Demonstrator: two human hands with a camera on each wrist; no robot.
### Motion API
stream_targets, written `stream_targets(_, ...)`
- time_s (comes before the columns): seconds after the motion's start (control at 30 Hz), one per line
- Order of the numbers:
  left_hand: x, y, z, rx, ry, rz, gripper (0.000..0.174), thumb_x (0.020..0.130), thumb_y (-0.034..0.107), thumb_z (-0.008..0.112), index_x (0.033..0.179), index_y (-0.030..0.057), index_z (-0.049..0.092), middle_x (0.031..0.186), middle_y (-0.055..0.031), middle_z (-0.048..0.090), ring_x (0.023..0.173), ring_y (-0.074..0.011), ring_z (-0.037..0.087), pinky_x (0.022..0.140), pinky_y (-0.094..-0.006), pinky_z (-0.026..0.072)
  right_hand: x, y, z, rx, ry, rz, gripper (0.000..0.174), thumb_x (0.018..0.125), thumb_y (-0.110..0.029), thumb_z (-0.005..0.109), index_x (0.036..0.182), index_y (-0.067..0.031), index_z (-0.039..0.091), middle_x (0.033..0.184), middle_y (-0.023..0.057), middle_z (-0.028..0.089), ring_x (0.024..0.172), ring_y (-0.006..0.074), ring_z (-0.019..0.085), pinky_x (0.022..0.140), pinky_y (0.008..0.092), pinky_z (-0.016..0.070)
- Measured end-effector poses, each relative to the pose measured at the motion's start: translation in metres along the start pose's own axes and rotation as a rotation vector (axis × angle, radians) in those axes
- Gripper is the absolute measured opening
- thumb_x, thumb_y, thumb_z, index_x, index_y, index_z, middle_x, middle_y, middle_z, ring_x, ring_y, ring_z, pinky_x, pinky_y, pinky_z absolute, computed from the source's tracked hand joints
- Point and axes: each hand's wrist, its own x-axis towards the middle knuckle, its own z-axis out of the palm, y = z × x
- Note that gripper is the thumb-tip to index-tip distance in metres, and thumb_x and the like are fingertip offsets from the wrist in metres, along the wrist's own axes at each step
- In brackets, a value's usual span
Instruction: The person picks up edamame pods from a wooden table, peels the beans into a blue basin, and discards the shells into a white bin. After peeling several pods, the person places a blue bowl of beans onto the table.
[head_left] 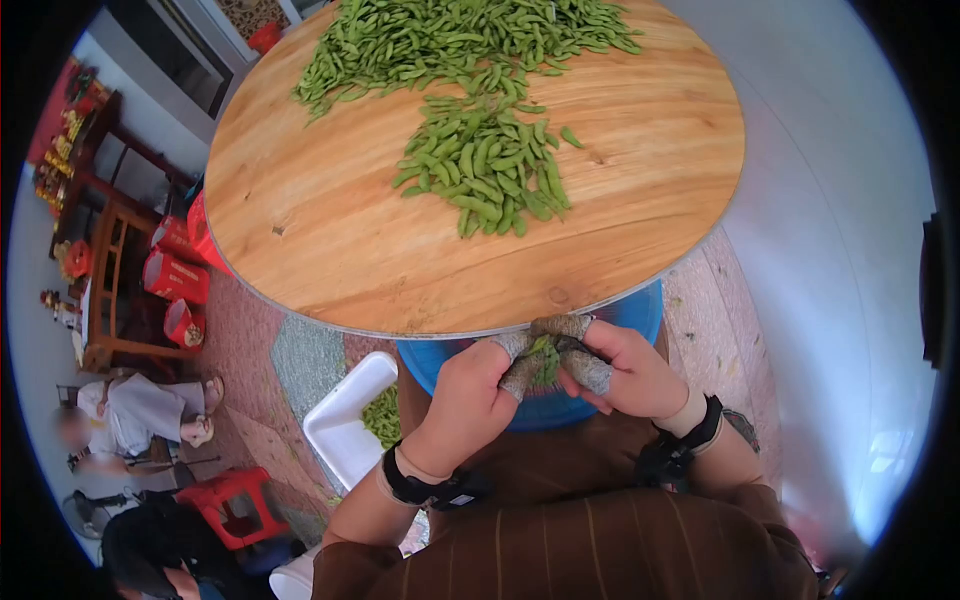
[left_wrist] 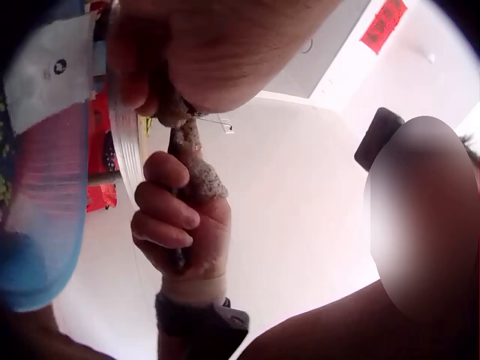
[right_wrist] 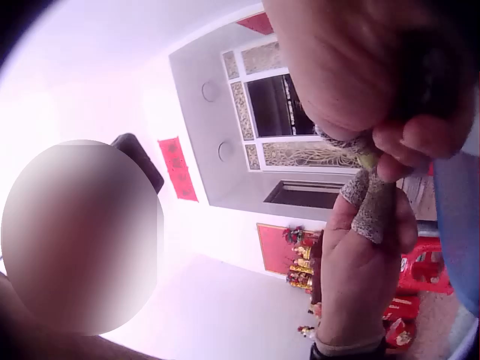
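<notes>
Over a blue basin [head_left: 420,362] in my lap, both hands meet fingertip to fingertip. A green soybean pod [head_left: 545,358] is pinched between them, largely hidden by the fingers. My left hand [head_left: 468,400] holds it from the left with thumb and forefinger, and my right hand [head_left: 645,375] grips from the other side. Grey, speckled wrappings [right_wrist: 369,214] cover the thumbs and forefingers. In the left wrist view the right hand's other fingers [left_wrist: 163,206] are curled toward the palm. Only a small green bit shows between the fingertips in the right wrist view.
A round wooden table [head_left: 350,220] stands in front, its edge close beyond my hands. A small heap of pods [head_left: 490,165] and a larger pile [head_left: 440,50] lie on it. A white tub [head_left: 340,420] with pods is at left, near a red stool [head_left: 235,508] and a seated person.
</notes>
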Motion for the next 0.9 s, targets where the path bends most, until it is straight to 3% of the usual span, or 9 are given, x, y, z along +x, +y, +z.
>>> stream_targets(0.07,-0.001,0.004,-0.001,0.054,-0.036,0.018,0.019,0.088,-0.001,0.050,0.102,0.0027,0.062,0.081,-0.0031,0.062,0.070,-0.0075,0.058,0.060,-0.0214,0.0461,-0.001,0.005,-0.002,0.108,-0.053,0.070,0.019,0.092,-0.010,0.048,0.110,-0.0054,0.054,0.072,-0.0019,0.055,0.054,0.0042,0.049,0.047,0.0195,0.0397)
stream_targets(0.13,-0.001,0.013,-0.002,-0.617,-0.245,-0.434,0.017,0.089,0.001,0.052,0.104,0.0027,0.061,0.082,-0.0030,0.062,0.069,-0.0071,0.058,0.060,-0.0208,0.0463,-0.001,0.013,0.000,0.300,-0.157,-0.023,0.024,0.093,-0.012,0.048,0.116,-0.0068,0.052,0.073,-0.0013,0.054,0.048,0.0008,0.043,0.041,0.0167,0.0324)
stream_targets(0.17,-0.002,0.014,-0.001,-0.613,-0.250,-0.431,0.017,0.089,0.001,0.052,0.104,0.0027,0.061,0.082,-0.0030,0.062,0.069,-0.0071,0.058,0.060,-0.0208,0.0463,-0.002,0.012,-0.001,0.303,-0.153,-0.029,0.024,0.093,-0.012,0.048,0.116,-0.0068,0.052,0.073,-0.0013,0.054,0.048,0.0008,0.043,0.041,0.0167,0.0324)
stream_targets(0.47,-0.001,0.006,0.008,-0.746,-0.086,-0.505,0.018,0.090,0.001,0.053,0.106,0.0035,0.059,0.078,-0.0020,0.061,0.065,-0.0072,0.055,0.057,-0.0207,0.0459,-0.008,0.002,-0.004,-0.130,0.001,-0.020,0.035,0.088,-0.009,0.054,0.122,-0.0020,0.049,0.084,0.0059,0.060,0.082,0.0119,0.059,0.073,0.0278,0.0490)
stream_targets(0.53,-0.003,0.001,0.012,-0.412,-0.053,-0.270,0.017,0.089,0.001,0.054,0.104,0.0038,0.060,0.076,-0.0032,0.061,0.062,-0.0093,0.055,0.056,-0.0217,0.0452,-0.004,0.015,-0.005,-0.255,0.044,-0.218,0.036,0.087,-0.008,0.055,0.123,-0.0024,0.049,0.086,0.0075,0.061,0.081,0.0116,0.059,0.073,0.0278,0.0491)
stream_targets(0.67,0.002,0.006,0.006,-0.044,0.005,0.025,0.016,0.088,0.002,0.055,0.103,0.0030,0.060,0.076,-0.0052,0.062,0.060,-0.0125,0.057,0.055,-0.0228,0.0456,-0.005,0.011,-0.007,-0.149,0.002,-0.180,0.033,0.090,-0.010,0.053,0.122,-0.0044,0.050,0.081,0.0045,0.058,0.070,0.0091,0.057,0.063,0.0242,0.0481)
stream_targets(0.73,0.000,0.007,-0.004,-1.061,-0.328,-0.697,0.016,0.088,0.008,0.058,0.102,0.0020,0.061,0.078,-0.0034,0.062,0.061,-0.0131,0.059,0.058,-0.0264,0.0486,-0.008,0.011,-0.010,0.347,-0.198,0.059,0.030,0.092,-0.013,0.051,0.121,-0.0067,0.050,0.074,0.0000,0.053,0.057,0.0049,0.049,0.050,0.0198,0.0418)
stream_targets(0.83,0.001,0.000,-0.002,-1.462,-0.374,-0.698,0.017,0.088,0.010,0.059,0.102,0.0005,0.060,0.075,-0.0021,0.061,0.057,-0.0130,0.057,0.055,-0.0276,0.0480,-0.010,0.007,-0.003,0.510,-0.173,0.137,0.027,0.093,-0.014,0.048,0.120,-0.0081,0.051,0.069,-0.0035,0.048,0.050,0.0020,0.041,0.042,0.0176,0.0347)
stream_targets(0.9,0.000,0.007,0.008,-1.062,-0.270,-0.609,0.015,0.088,0.010,0.059,0.100,0.0014,0.059,0.074,-0.0040,0.060,0.059,-0.0150,0.058,0.055,-0.0276,0.0479,-0.007,0.017,-0.003,0.394,-0.129,0.096,0.027,0.093,-0.014,0.049,0.119,-0.0077,0.051,0.069,-0.0036,0.048,0.050,0.0024,0.042,0.042,0.0181,0.0356)
